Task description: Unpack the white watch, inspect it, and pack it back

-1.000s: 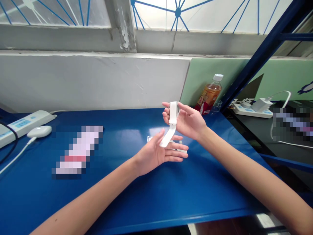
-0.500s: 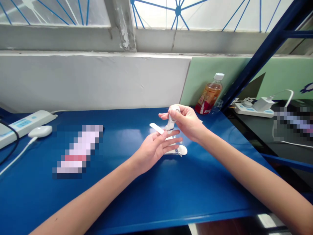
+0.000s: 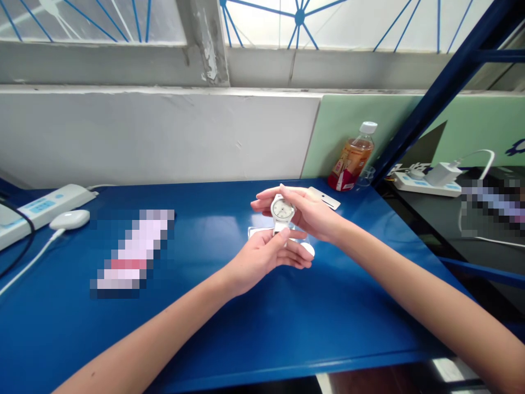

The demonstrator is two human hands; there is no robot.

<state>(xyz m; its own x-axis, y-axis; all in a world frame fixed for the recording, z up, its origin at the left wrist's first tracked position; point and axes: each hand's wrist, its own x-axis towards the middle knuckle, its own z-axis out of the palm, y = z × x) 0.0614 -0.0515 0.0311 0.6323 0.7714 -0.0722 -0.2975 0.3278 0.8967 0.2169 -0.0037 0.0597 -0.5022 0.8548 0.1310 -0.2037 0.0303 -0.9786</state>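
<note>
In the head view, the step in hand appears to be steadying a white watch (image 3: pixel 283 210) with its dial facing up toward the camera. The left hand (image 3: pixel 262 257) has its thumb laid over the lower strap and its fingers beneath, in what looks like a light pinch, the fingers loosely extended. The right hand (image 3: pixel 314 212) grasps the upper end, thumb near the top edge of the case and fingers reaching behind it; how firmly it grips cannot be told. The next move, as I judge it, calls for one hand to keep hold of the strap while the other adjusts its grip, without covering the dial

The watch sits between the two hands, raised above the blue desk (image 3: pixel 213 339), its case against the right hand and its lower strap running under the left thumb. The far end of that strap is hidden. Below and behind the left hand lies a clear-edged item (image 3: pixel 253 232), mostly covered, with a white oval piece (image 3: pixel 307 250) just beside the left fingertips. A white slotted card (image 3: pixel 325 198) lies near the right hand, partly behind it
</note>
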